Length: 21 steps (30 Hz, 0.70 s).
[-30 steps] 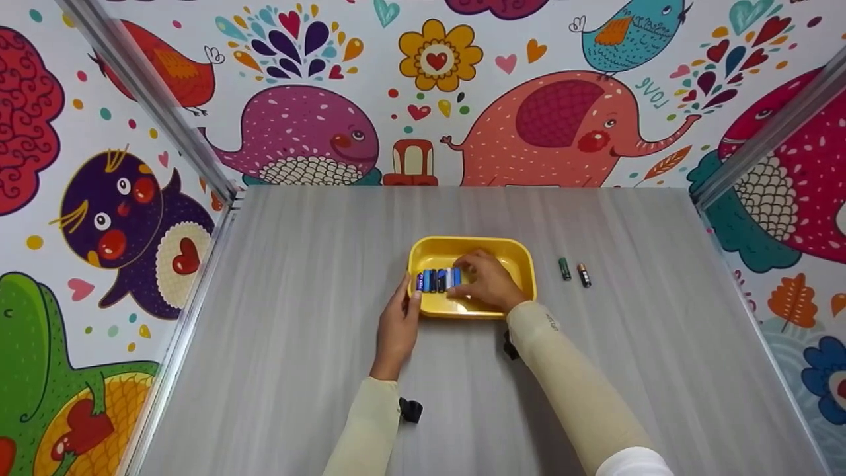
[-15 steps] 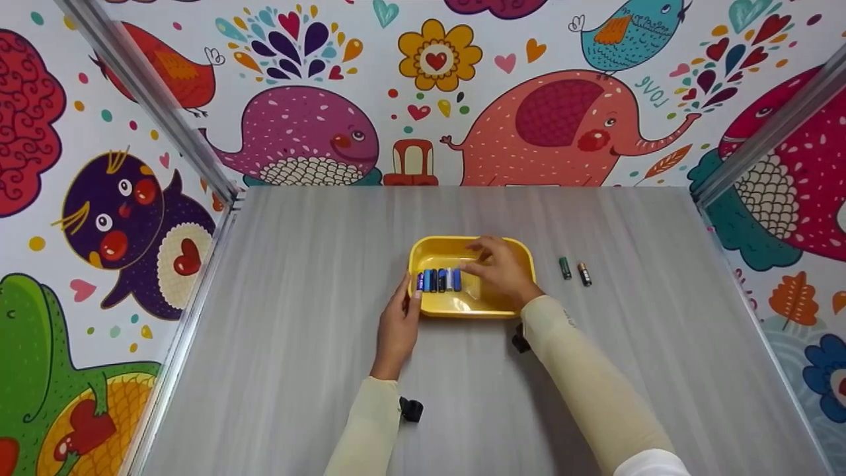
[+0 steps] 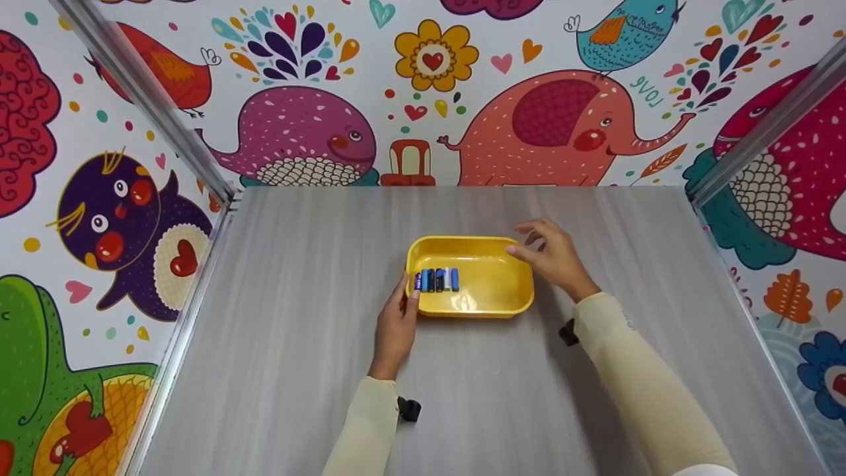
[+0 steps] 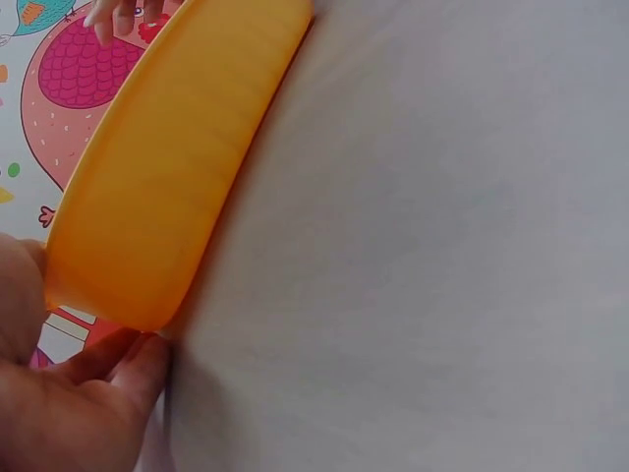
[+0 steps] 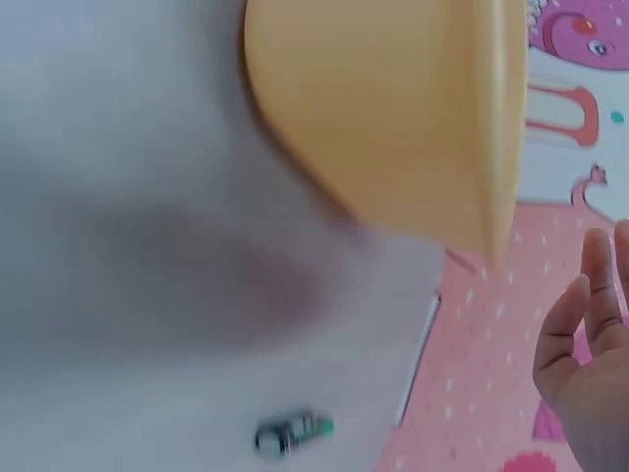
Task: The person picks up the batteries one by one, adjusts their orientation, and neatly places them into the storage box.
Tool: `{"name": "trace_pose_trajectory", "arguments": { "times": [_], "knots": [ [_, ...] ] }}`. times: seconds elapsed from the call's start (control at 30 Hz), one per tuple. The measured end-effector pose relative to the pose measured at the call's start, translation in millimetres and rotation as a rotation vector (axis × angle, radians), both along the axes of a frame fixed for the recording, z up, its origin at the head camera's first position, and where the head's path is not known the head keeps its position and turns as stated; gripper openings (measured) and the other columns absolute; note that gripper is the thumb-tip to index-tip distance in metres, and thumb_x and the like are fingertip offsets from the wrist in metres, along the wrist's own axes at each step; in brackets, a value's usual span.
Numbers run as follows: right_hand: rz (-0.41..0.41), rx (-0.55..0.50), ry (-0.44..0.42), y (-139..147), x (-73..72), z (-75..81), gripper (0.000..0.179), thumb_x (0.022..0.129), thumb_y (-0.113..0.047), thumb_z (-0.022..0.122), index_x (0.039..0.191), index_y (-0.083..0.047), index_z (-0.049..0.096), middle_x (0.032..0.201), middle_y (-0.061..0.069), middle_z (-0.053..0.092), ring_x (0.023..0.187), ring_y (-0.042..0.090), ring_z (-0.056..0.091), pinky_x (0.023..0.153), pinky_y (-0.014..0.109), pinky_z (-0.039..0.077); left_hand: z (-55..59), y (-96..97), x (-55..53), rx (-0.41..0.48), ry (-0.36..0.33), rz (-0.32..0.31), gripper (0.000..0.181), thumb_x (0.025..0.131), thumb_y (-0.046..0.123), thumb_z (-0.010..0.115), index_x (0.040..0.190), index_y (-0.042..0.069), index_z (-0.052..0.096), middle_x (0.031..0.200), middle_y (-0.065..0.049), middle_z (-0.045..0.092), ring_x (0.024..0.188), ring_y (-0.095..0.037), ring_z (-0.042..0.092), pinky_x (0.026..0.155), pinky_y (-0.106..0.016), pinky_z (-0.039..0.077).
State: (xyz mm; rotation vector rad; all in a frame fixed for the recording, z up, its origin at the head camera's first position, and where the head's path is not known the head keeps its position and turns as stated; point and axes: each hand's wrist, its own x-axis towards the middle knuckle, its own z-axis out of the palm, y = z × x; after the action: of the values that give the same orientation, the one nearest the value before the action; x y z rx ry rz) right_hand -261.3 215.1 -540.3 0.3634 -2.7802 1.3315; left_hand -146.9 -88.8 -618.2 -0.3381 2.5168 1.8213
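A yellow plastic tray stands on the table, with several batteries in a side-by-side row at its left end. These are mostly blue, with dark and pale ones among them. My left hand grips the tray's left end, thumb at the rim; in the left wrist view its fingertips touch the outer wall low down. Over the tray's right rim hovers my right hand, its fingers loosely bent and holding nothing. A loose battery with a green end lies on the table in the right wrist view; the head view hides it behind the right hand.
The grey wood-grain table meets walls printed with cartoon animals at the back and sides. A metal rail runs along its left edge. Each forearm wears a beige sleeve with a black wrist camera.
My right hand has left the battery row and moved right, out of the tray and over its right rim. It now covers the loose batteries in the head view. The left hand stays put.
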Motion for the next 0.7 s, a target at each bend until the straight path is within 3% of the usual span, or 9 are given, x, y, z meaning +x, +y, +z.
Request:
{"name": "trace_pose_trajectory", "arguments": {
  "times": [0.23, 0.43, 0.7],
  "knots": [
    [-0.061, 0.098, -0.057, 45, -0.3, 3.5, 0.07, 0.085, -0.064, 0.073, 0.136, -0.018, 0.061, 0.134, 0.008, 0.058, 0.116, 0.029, 0.053, 0.105, 0.057, 0.05, 1.9, -0.7, -0.6, -0.008, 0.003, 0.004, 0.056, 0.109, 0.042, 0.048, 0.161, 0.031, 0.032, 0.165, 0.009, 0.035, 0.151, -0.016, 0.037, 0.12, -0.039, 0.038],
    [-0.047, 0.172, -0.087, 83, 0.3, -7.1, 0.075, 0.087, -0.063, 0.071, 0.144, -0.017, 0.055, 0.138, 0.015, 0.053, 0.122, 0.039, 0.05, 0.104, 0.062, 0.049, 3.0, -0.3, -0.9, 0.012, -0.001, -0.002, 0.056, 0.108, 0.041, 0.048, 0.161, 0.032, 0.031, 0.165, 0.009, 0.034, 0.151, -0.015, 0.037, 0.119, -0.038, 0.039],
    [-0.037, 0.234, -0.282, 119, 0.9, -24.1, 0.086, 0.084, -0.067, 0.071, 0.153, -0.021, 0.046, 0.144, 0.019, 0.044, 0.13, 0.042, 0.042, 0.107, 0.066, 0.043, 3.1, -0.8, 0.5, 0.021, -0.007, -0.006, 0.057, 0.108, 0.043, 0.048, 0.162, 0.031, 0.03, 0.166, 0.01, 0.032, 0.151, -0.014, 0.035, 0.12, -0.037, 0.038]
  ]
}}
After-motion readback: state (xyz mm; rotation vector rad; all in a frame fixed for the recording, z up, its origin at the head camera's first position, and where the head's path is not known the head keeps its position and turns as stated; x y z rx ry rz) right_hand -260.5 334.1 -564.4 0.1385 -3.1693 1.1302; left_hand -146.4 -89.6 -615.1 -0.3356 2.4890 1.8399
